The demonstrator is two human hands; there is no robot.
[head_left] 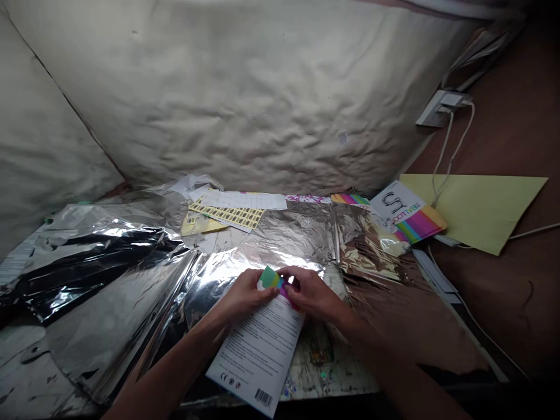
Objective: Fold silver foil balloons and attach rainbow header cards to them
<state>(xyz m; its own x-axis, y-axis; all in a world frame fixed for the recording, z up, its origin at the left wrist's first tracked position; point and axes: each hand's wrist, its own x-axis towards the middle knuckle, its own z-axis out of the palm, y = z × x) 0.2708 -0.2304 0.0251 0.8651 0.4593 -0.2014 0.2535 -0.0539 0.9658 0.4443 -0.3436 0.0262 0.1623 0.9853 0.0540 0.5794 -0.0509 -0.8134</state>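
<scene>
A white printed balloon packet [262,356] with small text and a barcode hangs tilted over the table's front edge. Its top end, striped green, yellow and magenta, is between my two hands. My left hand [249,291] pinches the left side of that end, thumb on the printed face. On the other side my right hand [306,291] grips the magenta corner, with fingers curled and thumb pressed in. The hands nearly touch at the top. What the fingertips do behind the packet is hidden.
Shiny silver foil sheets [280,233] cover much of the table. Yellow label sheets [231,214] lie at the back. A white packet with rainbow stripes [405,213] and yellow paper [485,204] are at right. A socket [441,108] with white cables hangs above.
</scene>
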